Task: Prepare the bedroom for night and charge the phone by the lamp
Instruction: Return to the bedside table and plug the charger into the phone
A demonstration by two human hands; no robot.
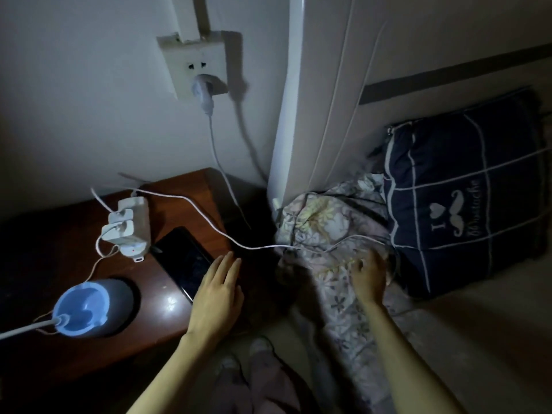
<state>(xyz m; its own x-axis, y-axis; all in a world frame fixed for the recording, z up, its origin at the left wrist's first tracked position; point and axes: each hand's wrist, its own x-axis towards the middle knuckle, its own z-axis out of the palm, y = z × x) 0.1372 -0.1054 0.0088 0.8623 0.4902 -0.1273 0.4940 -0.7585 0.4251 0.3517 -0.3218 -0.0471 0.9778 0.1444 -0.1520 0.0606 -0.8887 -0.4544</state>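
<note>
A dark phone [182, 259] lies face up on the wooden nightstand [185, 201], screen off. My left hand [219, 289] lies flat with straight fingers beside the phone's right edge, covering its near corner. A white charging cable [209, 219] runs from the power strip [130, 227] across the nightstand onto the floral blanket [325, 234]. My right hand [370, 274] rests on that blanket near the cable's far end, fingers spread and bent downward; whether it holds the cable is hidden. A blue lamp base [89, 309] stands at the nightstand's front left.
A wall socket [194, 65] holds the strip's plug, its cord dropping behind the nightstand. A navy pillow [466, 198] leans against the white headboard [301, 115] on the bed. My legs show below, between nightstand and bed. The room is dim.
</note>
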